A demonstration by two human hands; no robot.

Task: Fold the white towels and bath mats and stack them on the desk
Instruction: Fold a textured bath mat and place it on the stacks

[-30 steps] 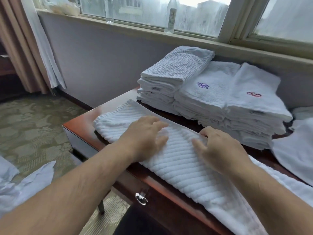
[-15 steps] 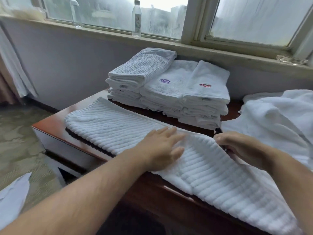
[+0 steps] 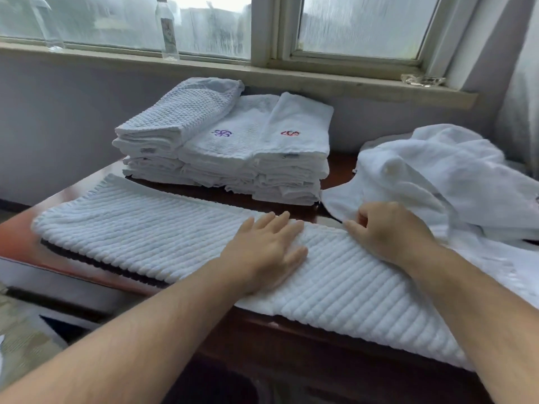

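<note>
One ribbed white bath mat (image 3: 145,237) lies lengthwise along the near side of the reddish-brown desk (image 3: 17,243), its right end spilling over the front edge; a dark strip shows under its near-left edge. Two bare hands are on it. Left hand (image 3: 262,255): palm down near the mat's middle, fingers straight and slightly spread, pressing flat on the ribs. Right hand (image 3: 388,231): just beside the left, at the mat's far edge, fingers curled in tight and pinching that edge. The hands are close but apart. Behind the mat, against the wall, are three folded stacks side by side and touching: the left stack (image 3: 180,112) is topped with a waffle-textured piece, the middle stack (image 3: 233,147) bears one purple emblem (image 3: 223,133), and the right stack (image 3: 294,147) bears one red emblem (image 3: 290,133). The layers in each are too compressed to count reliably. To the right of the stacks there is one loose heap (image 3: 437,176) of unfolded white linen on the desk, with its lower edge reaching the right hand's knuckles; the number of pieces in it cannot be told. On the windowsill (image 3: 320,80) stand two clear bottles, one (image 3: 167,30) above the left stack, the other (image 3: 46,24) well to its left, and one glass dish (image 3: 423,80) sits at the far right.
</note>
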